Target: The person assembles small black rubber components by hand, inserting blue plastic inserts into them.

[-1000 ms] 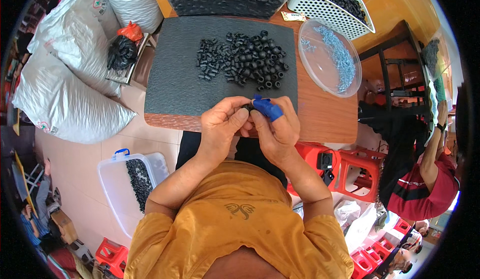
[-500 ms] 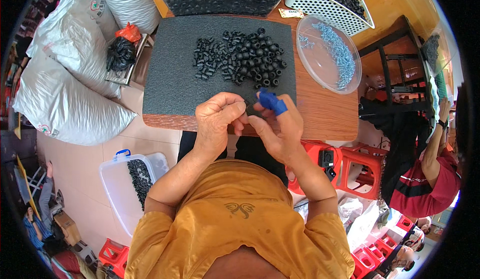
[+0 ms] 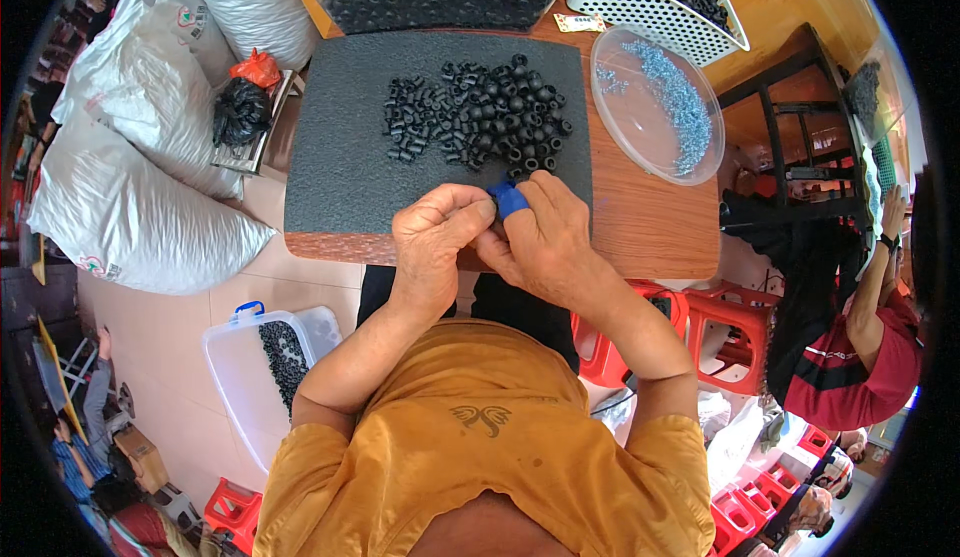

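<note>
My left hand (image 3: pixel 437 235) and my right hand (image 3: pixel 540 229) meet over the near edge of a dark grey foam mat (image 3: pixel 338 127). The left thumb and forefinger are pinched together. Blue tape (image 3: pixel 510 199) wraps a finger of my right hand, which curls in against the left fingertips. A dark bit shows where the fingertips meet; the rest is hidden behind them. Just beyond, on the mat, lie a heap of round black plastic caps (image 3: pixel 522 107) with open ends and, to their left, many small ribbed black plastic pieces (image 3: pixel 410 122).
A round clear tray (image 3: pixel 625 132) of small bluish metal pieces stands right on the wooden table (image 3: pixel 655 232). Behind are a clear bin (image 3: pixel 330 7) and a white perforated basket (image 3: pixel 640 19) of black parts. White sacks (image 3: pixel 140 197), a floor bin (image 3: pixel 225 377) and red stools (image 3: pixel 735 332) surround me.
My right hand has moved left and closed in on the left hand, its taped finger curling down to the left fingertips. The left hand has stayed nearly in place.
</note>
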A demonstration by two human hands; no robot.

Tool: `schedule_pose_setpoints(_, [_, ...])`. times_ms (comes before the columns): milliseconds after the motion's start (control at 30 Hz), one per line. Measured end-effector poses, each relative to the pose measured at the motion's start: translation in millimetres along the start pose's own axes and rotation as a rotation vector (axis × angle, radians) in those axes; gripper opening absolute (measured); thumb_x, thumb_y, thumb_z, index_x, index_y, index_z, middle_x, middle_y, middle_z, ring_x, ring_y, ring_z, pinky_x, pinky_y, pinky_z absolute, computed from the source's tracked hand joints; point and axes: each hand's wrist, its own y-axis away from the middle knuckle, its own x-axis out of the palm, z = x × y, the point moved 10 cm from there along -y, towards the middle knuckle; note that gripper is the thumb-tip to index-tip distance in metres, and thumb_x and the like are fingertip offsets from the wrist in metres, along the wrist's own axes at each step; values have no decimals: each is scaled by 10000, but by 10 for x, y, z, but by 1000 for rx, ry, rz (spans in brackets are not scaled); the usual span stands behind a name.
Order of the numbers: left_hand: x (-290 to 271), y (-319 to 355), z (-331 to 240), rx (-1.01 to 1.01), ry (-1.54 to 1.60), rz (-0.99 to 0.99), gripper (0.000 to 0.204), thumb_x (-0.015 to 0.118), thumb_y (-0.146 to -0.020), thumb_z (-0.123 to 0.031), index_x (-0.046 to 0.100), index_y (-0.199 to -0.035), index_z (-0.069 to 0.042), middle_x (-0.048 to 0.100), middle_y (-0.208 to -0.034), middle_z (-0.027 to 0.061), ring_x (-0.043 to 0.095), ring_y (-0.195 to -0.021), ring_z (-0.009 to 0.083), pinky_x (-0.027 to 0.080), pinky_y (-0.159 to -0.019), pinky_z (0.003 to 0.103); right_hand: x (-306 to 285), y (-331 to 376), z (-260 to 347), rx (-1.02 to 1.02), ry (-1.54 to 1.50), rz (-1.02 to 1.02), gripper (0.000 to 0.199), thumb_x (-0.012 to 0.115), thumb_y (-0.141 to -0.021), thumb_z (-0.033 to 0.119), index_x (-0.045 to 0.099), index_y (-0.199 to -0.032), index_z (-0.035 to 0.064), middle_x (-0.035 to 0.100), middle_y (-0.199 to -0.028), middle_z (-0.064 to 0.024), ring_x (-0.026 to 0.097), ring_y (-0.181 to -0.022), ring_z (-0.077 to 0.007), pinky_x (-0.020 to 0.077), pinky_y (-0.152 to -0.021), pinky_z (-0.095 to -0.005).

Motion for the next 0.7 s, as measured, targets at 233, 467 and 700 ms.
schedule_pose_setpoints(233, [-24, -8, 101, -123, -56, 77, 202, 543, -875, -148, 600, -927, 39, 614, -742, 48, 573, -621, 94, 491, -560, 224, 1, 51, -42, -31, 24, 7, 255, 642, -573, 68, 393, -624, 51, 391, -598, -98, 426, -535, -250, 374, -445, -346])
schedule_pose_setpoints(467, [-17, -19, 166, -161, -187, 172, 251, 527, -886, -184, 600, -924, 53, 612, -705, 83, 571, -542, 131, 484, -486, 223, 46, 48, -20, -75, 45, 47, 240, 626, -582, 79, 389, -600, 50, 393, -580, -96, 429, -519, -243, 377, -431, -341])
schedule_pose_setpoints(700, [-41, -27, 190, -67, -171, 140, 264, 501, -901, -206, 605, -859, 33, 573, -640, 42, 500, -522, 82, 421, -479, 200, 162, 69, 26, -210, 16, 122, 233, 621, -564, 145, 405, -546, 59, 386, -536, -77, 411, -482, -213, 349, -398, -325])
